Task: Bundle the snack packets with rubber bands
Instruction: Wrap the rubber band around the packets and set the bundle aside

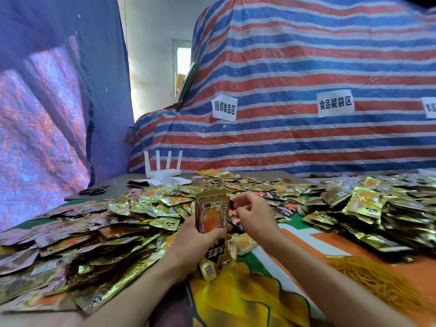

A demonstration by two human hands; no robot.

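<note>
My left hand [191, 240] grips an upright stack of gold snack packets [212, 212]; just right of it, my right hand [253, 214] has its fingers curled, holding what I cannot tell.

One head-worn view
We're looking forward and down, close over left hand [188, 240] and right hand [254, 213] at the tabletop [259, 174].

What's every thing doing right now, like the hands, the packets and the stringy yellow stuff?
left hand: grips the stack of packets.
stack of packets: upright, held together.
right hand: fingers curled beside the stack; holding anything, unclear.
loose packets: heaped all around, unbundled.
rubber bands: loose heap, untouched.
router: antennas up.
</note>
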